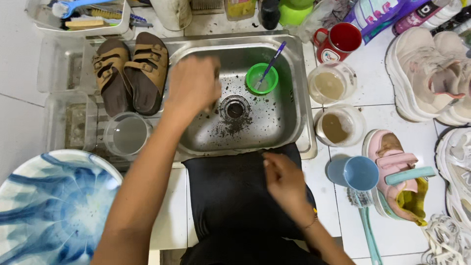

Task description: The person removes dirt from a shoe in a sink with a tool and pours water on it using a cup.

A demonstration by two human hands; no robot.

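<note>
Reaching over the sink (pixel 289 113), left hand (pixel 192 84) blurred; right hand (pixel 284 182) hovers.

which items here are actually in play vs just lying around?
In play: left hand in the sink, above the drain and dirt specks; right hand at the front edge.

Lying about: brown sandals, green cup, red mug, blue cup, pink shoe.
</note>
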